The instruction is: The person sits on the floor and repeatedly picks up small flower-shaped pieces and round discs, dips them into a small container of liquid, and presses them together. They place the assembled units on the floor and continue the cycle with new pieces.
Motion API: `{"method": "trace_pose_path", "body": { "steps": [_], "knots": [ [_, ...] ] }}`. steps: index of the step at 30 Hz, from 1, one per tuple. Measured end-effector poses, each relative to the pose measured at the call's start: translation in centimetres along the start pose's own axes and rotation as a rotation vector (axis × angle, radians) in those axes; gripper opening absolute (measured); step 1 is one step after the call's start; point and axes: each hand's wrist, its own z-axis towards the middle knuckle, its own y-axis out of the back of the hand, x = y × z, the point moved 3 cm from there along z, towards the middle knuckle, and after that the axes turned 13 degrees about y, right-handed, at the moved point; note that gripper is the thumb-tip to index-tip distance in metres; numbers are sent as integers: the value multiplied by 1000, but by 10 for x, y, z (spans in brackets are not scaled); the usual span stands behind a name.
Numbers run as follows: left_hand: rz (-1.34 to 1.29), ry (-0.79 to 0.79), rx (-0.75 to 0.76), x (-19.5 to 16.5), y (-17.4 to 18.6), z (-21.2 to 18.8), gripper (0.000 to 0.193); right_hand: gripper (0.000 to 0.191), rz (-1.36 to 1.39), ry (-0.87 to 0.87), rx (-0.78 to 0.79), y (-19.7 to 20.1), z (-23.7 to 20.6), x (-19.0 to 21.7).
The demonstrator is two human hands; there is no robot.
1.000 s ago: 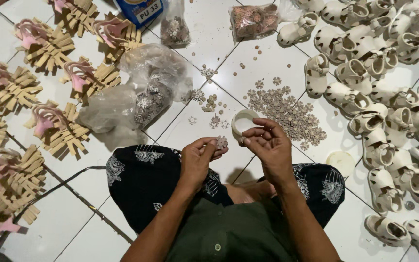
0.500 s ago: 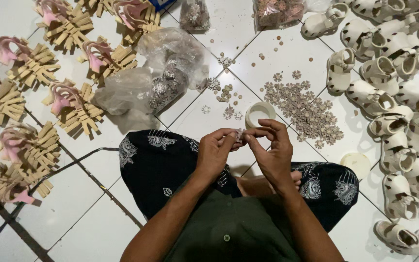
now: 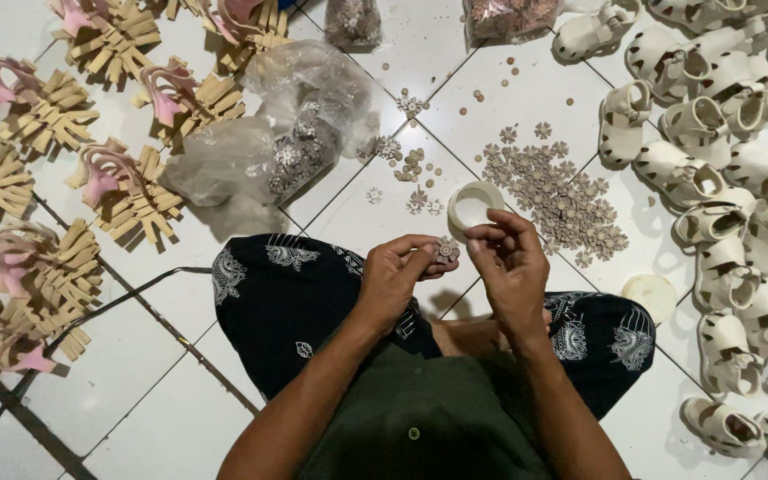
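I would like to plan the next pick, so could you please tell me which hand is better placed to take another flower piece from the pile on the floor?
Probably the right hand: it is nearer the pile of flower pieces, while the left hand pinches one flower piece.

Glossy white ceramic floor tiles (image 3: 384, 213) carry crinkled clear plastic bags (image 3: 268, 147), smooth cream leather-look sandals (image 3: 713, 178), matt tan flower-shaped pieces (image 3: 562, 191), and a lap draped in soft black printed cloth (image 3: 268, 302).
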Motion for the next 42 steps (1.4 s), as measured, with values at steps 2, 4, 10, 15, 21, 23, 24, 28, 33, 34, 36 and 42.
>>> {"method": "trace_pose_path", "body": {
  "steps": [2, 4, 10, 15, 21, 23, 24, 28, 33, 34, 36, 42],
  "knots": [
    [-1, -3, 9, 2, -1, -1, 31, 41, 86, -38, -19, -3, -4, -1],
    [3, -4, 23, 2, -1, -2, 31, 42, 137, -72, -28, -6, -5, -2],
    [63, -29, 48, -6, -7, -12, 25, 44, 123, -119, -24, -7, -7, 2],
    [152, -16, 3, -16, -17, -19, 24, 42, 105, -57, -17, -6, -12, 6],
    [174, -6, -27, -18, -18, -19, 24, 42, 101, -56, -26, -5, -20, 3],
    [151, 17, -11, -16, -17, -17, 25, 41, 118, -84, -27, -4, -22, 0],
    [129, 33, 11, -14, -16, -16, 26, 41, 126, -97, -29, -3, -23, -2],
    [57, 139, 10, -6, -10, -12, 39, 38, 129, -93, -40, 2, -22, -8],
    [43, 93, 46, 0, -9, -10, 51, 47, 87, -70, 41, -1, -24, -10],
    [70, 76, 45, 0, -9, -10, 53, 48, 76, -70, 42, -2, -24, -10],
    [108, 53, 46, 0, -10, -11, 53, 50, 55, -69, 45, -2, -24, -10],
    [26, 109, 54, -2, -10, -12, 50, 49, 134, -168, 15, 7, -20, -10]
  ]
}}
